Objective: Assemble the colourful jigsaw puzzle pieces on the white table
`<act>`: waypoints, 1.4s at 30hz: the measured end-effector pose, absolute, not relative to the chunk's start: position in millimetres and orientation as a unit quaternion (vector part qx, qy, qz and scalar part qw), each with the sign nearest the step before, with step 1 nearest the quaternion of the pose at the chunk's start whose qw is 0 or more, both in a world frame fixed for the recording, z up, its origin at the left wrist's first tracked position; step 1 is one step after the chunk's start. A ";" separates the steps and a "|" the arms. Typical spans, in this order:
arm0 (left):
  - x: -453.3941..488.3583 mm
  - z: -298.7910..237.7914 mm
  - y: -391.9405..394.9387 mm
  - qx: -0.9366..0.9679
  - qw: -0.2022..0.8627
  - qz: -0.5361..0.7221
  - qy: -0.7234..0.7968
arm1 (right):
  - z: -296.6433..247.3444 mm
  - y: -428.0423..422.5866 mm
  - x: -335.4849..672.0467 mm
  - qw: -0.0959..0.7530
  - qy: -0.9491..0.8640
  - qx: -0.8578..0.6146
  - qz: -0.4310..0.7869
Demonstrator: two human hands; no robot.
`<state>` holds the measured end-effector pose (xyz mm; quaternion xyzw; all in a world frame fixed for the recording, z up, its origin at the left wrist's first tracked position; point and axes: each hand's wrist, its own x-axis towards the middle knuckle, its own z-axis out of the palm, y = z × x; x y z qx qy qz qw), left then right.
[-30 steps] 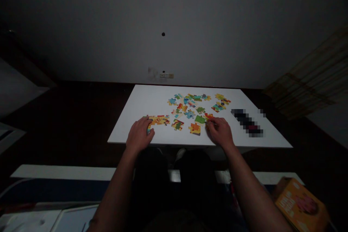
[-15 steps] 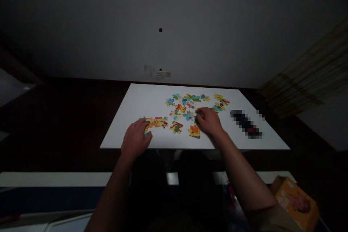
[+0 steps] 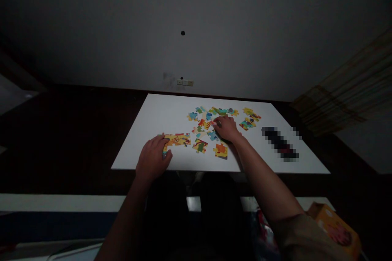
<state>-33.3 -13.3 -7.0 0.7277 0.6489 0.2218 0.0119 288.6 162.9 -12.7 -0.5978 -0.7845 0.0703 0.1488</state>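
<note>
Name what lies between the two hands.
Head view: a joined puzzle section and loose jigsaw pieces lie between the left hand and right hand.

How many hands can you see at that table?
2. The left hand rests on a joined strip of jigsaw pieces near the front edge; the right hand is among the scattered pieces further in. No others show.

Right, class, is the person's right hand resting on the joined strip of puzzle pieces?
No, the right hand is among the loose puzzle pieces, and the left hand is the one touching the joined strip.
</note>
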 end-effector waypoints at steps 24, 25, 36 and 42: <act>-30.4 -3.6 -11.9 0.725 0.003 0.195 0.661 | -16.8 118.3 413.9 0.459 -0.551 -0.669 0.194; -30.2 -3.8 -11.7 0.725 0.002 0.194 0.661 | -16.2 114.3 417.0 0.453 -0.552 -0.676 0.182; -31.4 -8.4 -7.9 0.719 0.035 0.266 0.641 | -17.8 79.6 427.0 0.374 -0.652 -0.654 0.082; -30.8 -11.1 -7.3 0.730 0.024 0.263 0.630 | -23.0 72.7 432.9 0.419 -0.613 -0.663 0.093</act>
